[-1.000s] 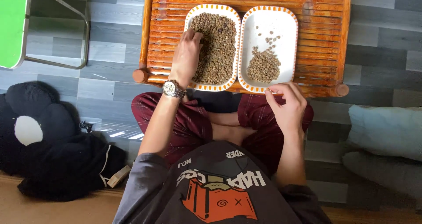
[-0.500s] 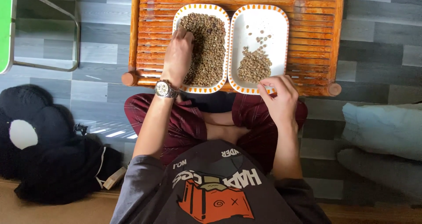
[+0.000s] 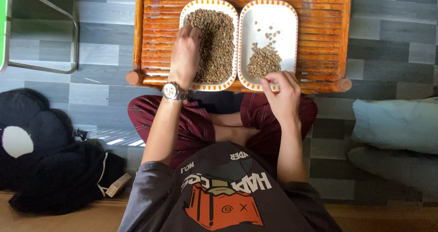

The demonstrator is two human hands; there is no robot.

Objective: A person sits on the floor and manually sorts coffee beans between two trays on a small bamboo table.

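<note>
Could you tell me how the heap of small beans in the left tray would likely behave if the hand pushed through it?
The beans are loose and small, so they would probably slide and spread rather than move as one. Piled close to the left tray's low rim, some might spill. The left hand rests among them, so they likely part easily.

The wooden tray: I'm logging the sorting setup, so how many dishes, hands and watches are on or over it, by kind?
Dishes: 2, the fuller left dish and the sparser right dish
Hands: 2, left hand and right hand
Wristwatches: 1, wristwatch
Wooden tray: 1
Total: 6
</note>
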